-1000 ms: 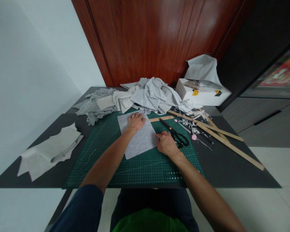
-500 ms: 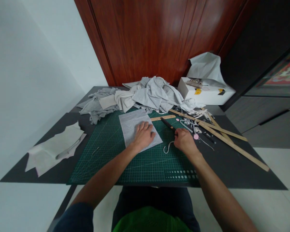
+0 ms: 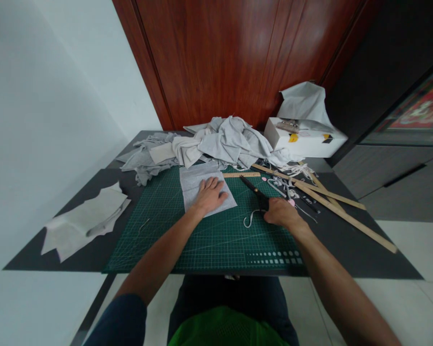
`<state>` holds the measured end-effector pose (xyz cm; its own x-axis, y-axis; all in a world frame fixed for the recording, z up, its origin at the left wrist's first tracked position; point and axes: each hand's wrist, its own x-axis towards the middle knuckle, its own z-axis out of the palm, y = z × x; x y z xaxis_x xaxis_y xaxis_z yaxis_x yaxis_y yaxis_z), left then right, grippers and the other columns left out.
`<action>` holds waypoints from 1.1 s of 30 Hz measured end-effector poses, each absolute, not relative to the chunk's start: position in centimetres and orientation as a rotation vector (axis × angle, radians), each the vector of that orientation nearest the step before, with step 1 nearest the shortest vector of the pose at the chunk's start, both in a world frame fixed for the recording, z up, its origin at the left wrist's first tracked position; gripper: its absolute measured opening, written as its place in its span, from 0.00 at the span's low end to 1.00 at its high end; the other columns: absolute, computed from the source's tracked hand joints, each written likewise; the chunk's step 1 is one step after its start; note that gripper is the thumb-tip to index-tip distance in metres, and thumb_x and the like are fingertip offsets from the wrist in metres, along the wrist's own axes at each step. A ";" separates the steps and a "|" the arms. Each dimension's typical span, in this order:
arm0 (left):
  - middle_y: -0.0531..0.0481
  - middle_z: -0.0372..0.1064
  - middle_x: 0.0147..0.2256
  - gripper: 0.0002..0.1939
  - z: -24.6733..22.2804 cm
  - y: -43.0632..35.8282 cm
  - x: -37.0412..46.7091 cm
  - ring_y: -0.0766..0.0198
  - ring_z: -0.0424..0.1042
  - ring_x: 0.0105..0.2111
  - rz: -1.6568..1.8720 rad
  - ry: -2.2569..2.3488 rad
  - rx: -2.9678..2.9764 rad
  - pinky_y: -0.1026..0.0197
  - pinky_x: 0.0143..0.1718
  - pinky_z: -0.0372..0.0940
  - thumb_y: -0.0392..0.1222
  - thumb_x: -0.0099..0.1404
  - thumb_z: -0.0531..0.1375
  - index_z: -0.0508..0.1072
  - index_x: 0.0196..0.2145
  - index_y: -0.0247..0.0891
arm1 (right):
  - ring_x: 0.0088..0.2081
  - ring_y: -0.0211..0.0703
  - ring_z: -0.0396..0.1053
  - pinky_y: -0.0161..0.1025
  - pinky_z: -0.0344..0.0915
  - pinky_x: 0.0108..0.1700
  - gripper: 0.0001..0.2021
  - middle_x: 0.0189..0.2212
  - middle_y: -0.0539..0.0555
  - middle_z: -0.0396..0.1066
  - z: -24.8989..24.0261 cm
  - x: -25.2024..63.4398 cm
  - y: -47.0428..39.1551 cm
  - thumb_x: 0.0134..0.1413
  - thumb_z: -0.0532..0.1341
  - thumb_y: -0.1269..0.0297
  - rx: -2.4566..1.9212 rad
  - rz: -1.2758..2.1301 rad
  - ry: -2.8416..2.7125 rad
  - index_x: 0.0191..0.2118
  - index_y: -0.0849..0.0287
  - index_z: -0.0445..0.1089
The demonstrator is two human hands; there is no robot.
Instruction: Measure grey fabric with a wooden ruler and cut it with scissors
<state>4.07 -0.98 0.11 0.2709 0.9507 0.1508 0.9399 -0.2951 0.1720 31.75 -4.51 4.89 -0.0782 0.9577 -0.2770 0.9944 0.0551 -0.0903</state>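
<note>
My left hand (image 3: 210, 194) lies flat, fingers slightly spread, on a light grey piece of cloth (image 3: 195, 180). The cloth rests on a green cutting mat (image 3: 209, 245). To the right, a pair of black scissors (image 3: 254, 189) lies on the mat with its blades pointing away to the upper left. My right hand (image 3: 279, 212) is closed at the back end of the scissors' handles, its fingertips partly hidden. Beside it curls a thin pale strip of fabric (image 3: 250, 220). A wooden ruler (image 3: 243, 175) sticks out beyond the cloth's right edge.
Crumpled grey and cream fabric (image 3: 227, 139) is heaped along the back. A white box (image 3: 303, 144) stands at back right. Long wooden strips (image 3: 350, 221) and scraps cover the right side. Folded pale cloth (image 3: 88, 218) lies at left on the dark table (image 3: 382, 259).
My right hand has slid a little to the right, uncovering more of the scissors' handles. The cloth under my left hand has shifted and turned slightly; that hand has moved slightly left and up.
</note>
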 end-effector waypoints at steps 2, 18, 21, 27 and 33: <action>0.39 0.67 0.63 0.17 0.5 -1.6 4.4 0.45 0.59 0.67 0.451 1.844 2.482 0.38 0.68 0.52 0.46 0.74 0.56 0.74 0.56 0.38 | 0.53 0.65 0.77 0.46 0.71 0.50 0.19 0.49 0.75 0.78 5.4 31.9 -3.9 0.53 0.63 0.67 2.038 -0.494 2.155 0.49 0.71 0.78; 0.48 0.78 0.41 0.06 0.3 -3.7 5.3 0.54 0.74 0.48 0.529 1.465 2.595 0.51 0.56 0.65 0.42 0.69 0.64 0.81 0.37 0.41 | 0.33 0.45 0.78 0.31 0.68 0.26 0.07 0.33 0.60 0.79 3.8 32.3 -3.8 0.34 0.65 0.73 1.784 -2.567 1.772 0.27 0.62 0.73; 0.46 0.79 0.38 0.10 1.0 -3.4 5.3 0.55 0.76 0.45 0.591 1.694 2.498 0.53 0.56 0.66 0.39 0.71 0.61 0.81 0.34 0.39 | 0.32 0.40 0.75 0.28 0.65 0.25 0.08 0.33 0.58 0.78 3.7 31.3 -3.9 0.37 0.67 0.73 1.645 -2.760 1.767 0.30 0.62 0.75; 0.41 0.80 0.41 0.08 1.4 -2.7 4.8 0.52 0.77 0.45 0.485 1.941 2.283 0.53 0.55 0.68 0.42 0.65 0.68 0.84 0.38 0.36 | 0.31 0.37 0.73 0.28 0.61 0.24 0.16 0.32 0.54 0.75 2.2 29.0 -3.6 0.37 0.71 0.72 1.451 -3.010 1.697 0.39 0.63 0.78; 0.46 0.80 0.39 0.09 0.6 -2.2 4.1 0.57 0.77 0.45 0.498 1.925 2.232 0.57 0.56 0.67 0.35 0.68 0.63 0.84 0.38 0.41 | 0.29 0.38 0.74 0.29 0.57 0.22 0.16 0.31 0.54 0.75 0.9 27.9 -4.3 0.36 0.71 0.70 1.395 -3.009 1.655 0.36 0.64 0.77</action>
